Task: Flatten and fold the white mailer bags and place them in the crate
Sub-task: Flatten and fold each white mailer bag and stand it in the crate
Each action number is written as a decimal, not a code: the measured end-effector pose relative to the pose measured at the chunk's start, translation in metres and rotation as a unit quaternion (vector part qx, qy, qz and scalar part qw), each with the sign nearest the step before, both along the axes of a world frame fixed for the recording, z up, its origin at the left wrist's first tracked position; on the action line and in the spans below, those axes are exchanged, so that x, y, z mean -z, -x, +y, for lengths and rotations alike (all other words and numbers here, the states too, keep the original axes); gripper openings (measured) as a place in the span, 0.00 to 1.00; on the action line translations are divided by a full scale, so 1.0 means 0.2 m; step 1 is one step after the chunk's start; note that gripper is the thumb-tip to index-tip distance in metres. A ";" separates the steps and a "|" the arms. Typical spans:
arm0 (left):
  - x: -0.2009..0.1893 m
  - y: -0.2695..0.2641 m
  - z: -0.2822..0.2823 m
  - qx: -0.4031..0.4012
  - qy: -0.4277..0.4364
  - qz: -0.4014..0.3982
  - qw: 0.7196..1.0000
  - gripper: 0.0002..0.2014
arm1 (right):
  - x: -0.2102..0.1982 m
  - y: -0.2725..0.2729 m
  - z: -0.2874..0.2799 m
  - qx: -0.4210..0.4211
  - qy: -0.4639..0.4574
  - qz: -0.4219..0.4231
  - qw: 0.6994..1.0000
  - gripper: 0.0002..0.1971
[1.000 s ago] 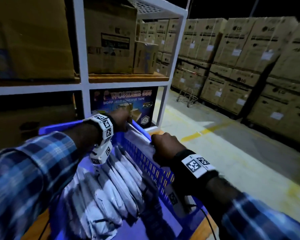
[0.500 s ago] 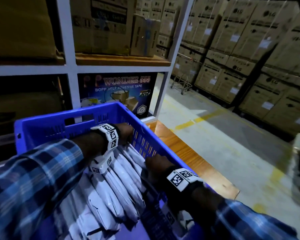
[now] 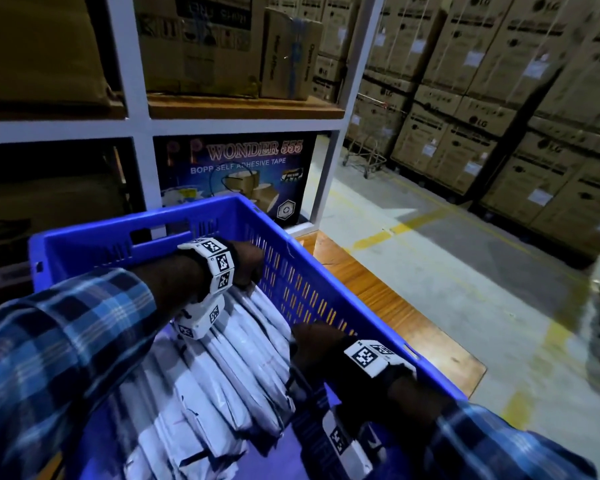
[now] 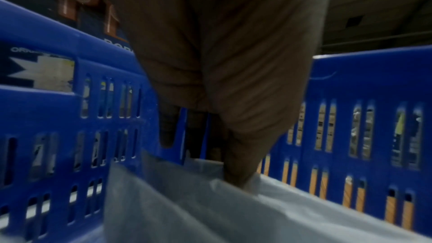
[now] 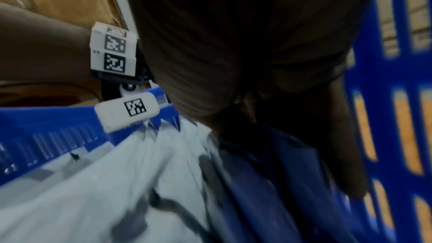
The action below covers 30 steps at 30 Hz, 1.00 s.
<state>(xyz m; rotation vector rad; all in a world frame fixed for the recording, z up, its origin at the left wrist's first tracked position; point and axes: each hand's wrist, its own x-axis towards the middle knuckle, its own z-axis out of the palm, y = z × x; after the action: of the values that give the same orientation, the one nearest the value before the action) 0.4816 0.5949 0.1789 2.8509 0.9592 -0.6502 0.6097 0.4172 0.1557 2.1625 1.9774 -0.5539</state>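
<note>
Stacked cartons [image 3: 482,98] line the far wall of a dim warehouse, across a concrete floor [image 3: 430,258] with yellow lines; close by, a white rack [image 3: 136,126] carries more boxes, and a tape box [image 3: 236,174] sits on its lower level; a blue crate [image 3: 326,282] with slotted walls rests on a wooden tabletop [image 3: 388,306] in front of the rack; folded white bags [image 3: 229,368] stand on edge in a row inside the crate, leaning together along its right side; the left hand [image 3: 248,266] is down at the far end of the row, near the crate's far right corner, and the left wrist view shows its thumb and fingers [image 4: 238,175] closed in a pinch on the top edge of one bag [image 4: 187,206]; the right hand [image 3: 314,348] is at the near end of the row, just inside the right wall, with fingers [image 5: 339,145] curled down against a bag, though blur and shadow mean I cannot tell whether it actually grips it; both wrists wear bands with black-and-white markers [image 3: 366,356]; plaid sleeves [image 3: 49,358] cover both forearms.
</note>
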 end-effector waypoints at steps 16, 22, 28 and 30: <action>-0.83 0.53 -0.76 -0.118 -0.172 -0.304 0.930 0.12 | -0.89 0.16 -0.21 -0.080 -0.292 0.126 0.945 0.16; -0.74 0.99 -1.41 -0.171 -0.248 -0.425 0.854 0.12 | -0.93 0.57 -0.56 -0.196 -0.374 0.176 0.889 0.19; -0.39 1.42 -2.01 -0.319 -0.252 -0.397 0.823 0.13 | -0.81 1.03 -0.89 -0.320 -0.344 0.189 0.862 0.17; -0.22 1.57 -2.16 -0.382 -0.245 -0.372 0.810 0.14 | -0.73 1.15 -0.96 -0.335 -0.326 0.167 0.868 0.18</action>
<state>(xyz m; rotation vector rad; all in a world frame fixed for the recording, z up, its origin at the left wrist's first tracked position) 0.1686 0.1638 0.2234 2.2601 2.0340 0.8244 0.3797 0.2252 0.3026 1.4678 3.2570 -0.1425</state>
